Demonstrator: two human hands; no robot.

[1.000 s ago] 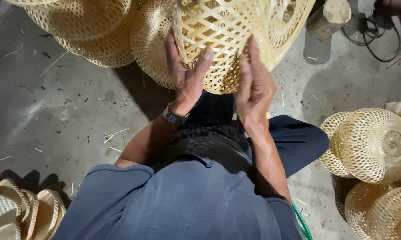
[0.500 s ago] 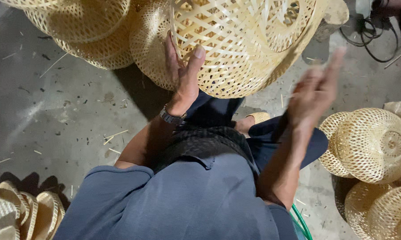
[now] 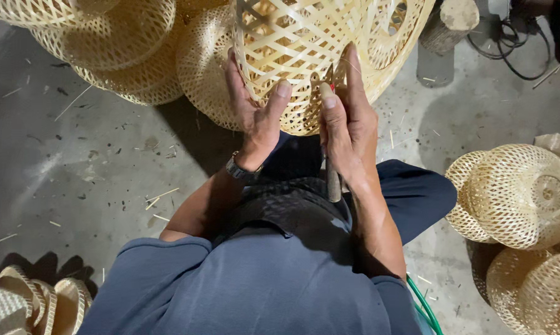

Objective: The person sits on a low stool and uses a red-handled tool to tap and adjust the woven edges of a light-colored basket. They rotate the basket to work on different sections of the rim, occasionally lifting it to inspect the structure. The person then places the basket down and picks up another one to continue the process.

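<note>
Hands grip woven basket (hollow, open lattice).

Finished woven baskets are seen stacked to the right of the hands, more woven baskets upper left, and a wooden stump with black cables beyond them.
</note>
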